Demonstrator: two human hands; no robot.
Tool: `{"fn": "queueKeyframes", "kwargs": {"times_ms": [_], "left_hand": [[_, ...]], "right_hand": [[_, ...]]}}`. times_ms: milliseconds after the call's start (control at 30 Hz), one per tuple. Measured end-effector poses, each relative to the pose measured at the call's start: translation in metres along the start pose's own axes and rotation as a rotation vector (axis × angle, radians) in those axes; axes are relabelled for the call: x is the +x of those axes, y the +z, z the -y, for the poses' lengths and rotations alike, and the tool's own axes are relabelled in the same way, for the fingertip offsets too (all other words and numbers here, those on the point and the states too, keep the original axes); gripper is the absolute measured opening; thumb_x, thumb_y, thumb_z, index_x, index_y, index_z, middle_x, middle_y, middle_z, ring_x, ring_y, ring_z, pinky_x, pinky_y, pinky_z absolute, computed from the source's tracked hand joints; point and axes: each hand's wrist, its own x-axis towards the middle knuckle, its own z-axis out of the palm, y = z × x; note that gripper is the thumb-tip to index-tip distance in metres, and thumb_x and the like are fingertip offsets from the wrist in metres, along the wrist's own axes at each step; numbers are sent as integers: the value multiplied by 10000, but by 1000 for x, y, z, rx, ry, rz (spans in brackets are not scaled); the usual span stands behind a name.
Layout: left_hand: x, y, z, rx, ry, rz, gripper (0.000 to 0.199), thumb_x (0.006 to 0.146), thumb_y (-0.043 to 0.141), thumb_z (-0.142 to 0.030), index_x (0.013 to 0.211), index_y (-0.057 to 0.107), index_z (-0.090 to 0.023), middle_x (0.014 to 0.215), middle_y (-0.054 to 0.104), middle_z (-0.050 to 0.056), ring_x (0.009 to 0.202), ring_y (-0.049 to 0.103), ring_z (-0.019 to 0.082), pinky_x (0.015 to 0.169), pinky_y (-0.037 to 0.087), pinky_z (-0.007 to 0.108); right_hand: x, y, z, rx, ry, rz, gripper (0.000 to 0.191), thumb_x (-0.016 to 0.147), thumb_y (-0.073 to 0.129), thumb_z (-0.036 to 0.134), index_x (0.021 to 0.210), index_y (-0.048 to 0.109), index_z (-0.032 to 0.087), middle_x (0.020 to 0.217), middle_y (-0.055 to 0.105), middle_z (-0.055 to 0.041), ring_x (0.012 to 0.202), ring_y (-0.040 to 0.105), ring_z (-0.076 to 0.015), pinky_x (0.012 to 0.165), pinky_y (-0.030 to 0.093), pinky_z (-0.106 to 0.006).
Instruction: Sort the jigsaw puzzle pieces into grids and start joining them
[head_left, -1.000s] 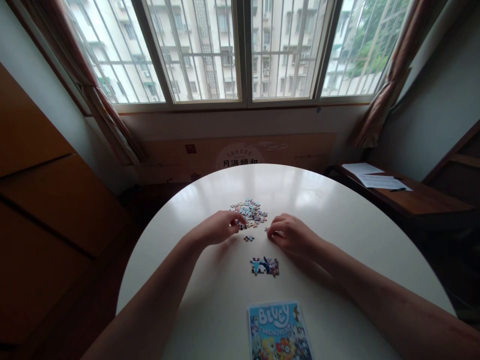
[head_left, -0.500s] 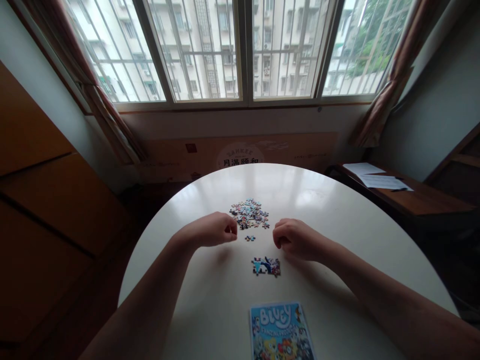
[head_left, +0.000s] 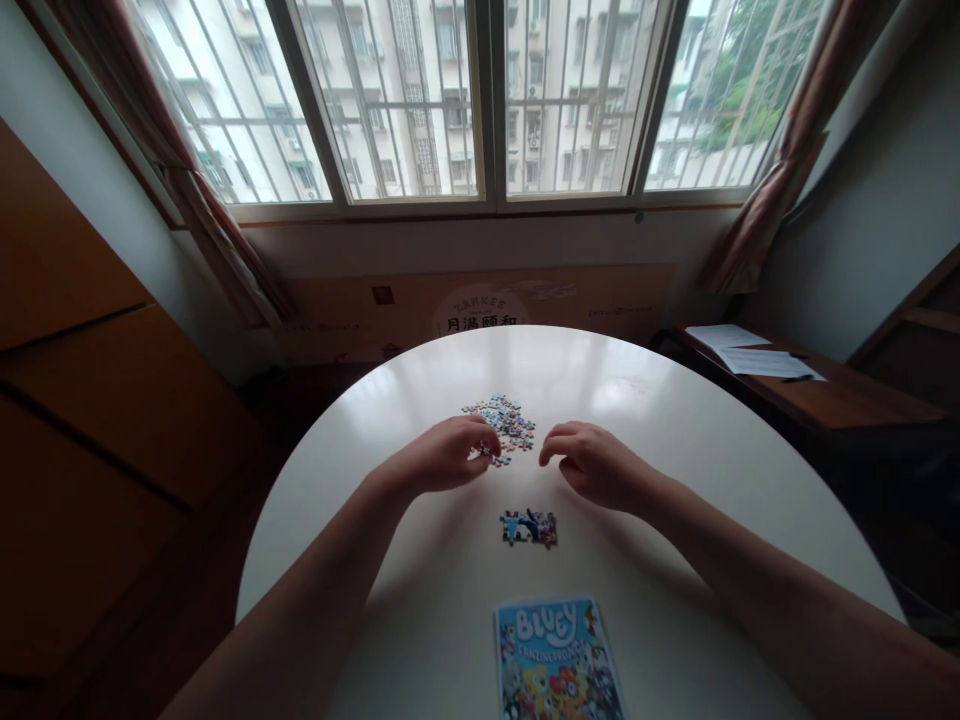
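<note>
A loose pile of small jigsaw pieces lies toward the far middle of the white table. At its near left edge, my left hand has its thumb and fingers curled around a jigsaw piece, which they partly hide. Several pieces lie right by those fingertips. To the right of the pile, my right hand is held with its fingers bent and apart, nothing between them. A joined section of jigsaw rests flat, nearer to me than both hands.
Closest to me is a blue Bluey picture card on the round white table. Papers and a pen are on a wooden side table at the right. Behind the table stands a wall with barred windows.
My left hand has shifted right to the pile's near edge. The small pieces in front of the pile now sit closer to it. My right hand's fingers have spread.
</note>
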Motion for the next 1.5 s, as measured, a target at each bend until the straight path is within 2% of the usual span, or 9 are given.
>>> {"fn": "queueKeyframes", "kwargs": {"times_ms": [133, 233, 433, 567, 767, 1133, 1300, 1400, 1500], "left_hand": [[-2, -7, -4, -10, -99, 113, 240, 736, 519, -85, 778, 727, -196, 783, 687, 21, 728, 601, 165, 672, 429, 265], [0, -1, -5, 2, -110, 181, 249, 735, 546, -110, 812, 756, -217, 828, 704, 21, 730, 602, 167, 653, 422, 261], [2, 9, -3, 35, -1, 101, 251, 778, 564, -151, 909, 766, -222, 973, 711, 53, 891, 630, 202, 779, 463, 289], [0, 4, -12, 44, 2, 92, 240, 780, 583, -145, 928, 760, -213, 1006, 716, 57, 913, 635, 203, 805, 472, 300], [-1, 4, -28, 0, -14, 245, 132, 797, 666, -260, 860, 771, -211, 804, 716, 32, 730, 624, 178, 642, 437, 272], [7, 18, -16, -142, -43, 311, 142, 826, 653, -278, 826, 763, -188, 677, 676, -1, 618, 561, 135, 572, 371, 242], [11, 21, -8, -417, -237, 267, 207, 833, 666, -351, 798, 735, -159, 582, 610, -5, 554, 553, 130, 517, 400, 227], [12, 21, -8, -598, -350, 205, 293, 808, 714, -449, 804, 727, -156, 650, 655, 19, 587, 599, 143, 491, 445, 219], [12, 20, -7, -711, -388, 167, 369, 782, 745, -520, 814, 730, -152, 739, 694, 48, 627, 611, 141, 486, 462, 210]], "right_hand": [[-2, -7, 6, 17, -13, 100, 383, 729, 465, -43, 802, 748, 206, 875, 700, -13, 833, 619, -143, 785, 465, -277], [-2, -4, 6, 49, -65, 154, 334, 725, 513, -33, 784, 740, 205, 839, 692, -4, 820, 610, -130, 750, 447, -247], [-9, -18, 23, 68, -98, 269, 190, 829, 632, 147, 951, 744, 240, 878, 692, 3, 760, 602, -115, 664, 399, -236], [-13, -24, 40, 4, -52, 331, 97, 817, 734, 307, 878, 737, 232, 799, 670, -2, 693, 573, -128, 595, 339, -253], [-12, -17, 46, -7, 54, 337, 102, 758, 735, 220, 859, 731, 234, 807, 674, -7, 744, 585, -150, 603, 331, -253], [-3, -1, 15, 364, 231, 269, 135, 705, 679, 146, 836, 658, 171, 798, 654, 10, 685, 559, -104, 572, 379, -191], [2, 8, 1, 714, 365, 204, 138, 732, 648, 196, 855, 609, 146, 718, 625, -4, 632, 561, -104, 534, 399, -188], [4, 10, -3, 936, 439, 179, 258, 725, 705, 277, 913, 580, 151, 728, 644, -16, 639, 603, -122, 499, 416, -183], [6, 10, -3, 998, 458, 116, 346, 695, 753, 332, 941, 588, 152, 795, 667, -34, 677, 635, -136, 471, 431, -174]]}}
